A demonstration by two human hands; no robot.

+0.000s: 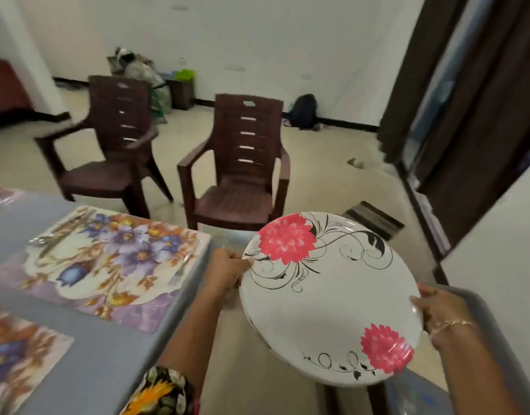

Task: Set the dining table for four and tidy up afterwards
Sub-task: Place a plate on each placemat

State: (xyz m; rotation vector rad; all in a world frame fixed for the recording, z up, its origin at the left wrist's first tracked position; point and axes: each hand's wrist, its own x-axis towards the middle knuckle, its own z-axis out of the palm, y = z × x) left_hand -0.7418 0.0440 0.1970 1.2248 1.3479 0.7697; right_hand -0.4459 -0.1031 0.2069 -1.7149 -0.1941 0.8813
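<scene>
both hands grip one flowered plate [326,310], held in the air just off the table's [108,348] right edge.

the left hand [228,269] pinches the plate's left rim, fingers curled under it; the right hand [437,310], with a bracelet [455,323] at the wrist, clamps the opposite rim, thumb on top. the plate is tilted, above the floor, not touching the table. on the grey tablecloth lie a floral placemat [108,265] and a second placemat [18,354] nearer. two brown chairs [239,175] stand beyond, a dark backpack [302,112] against the wall.
</scene>
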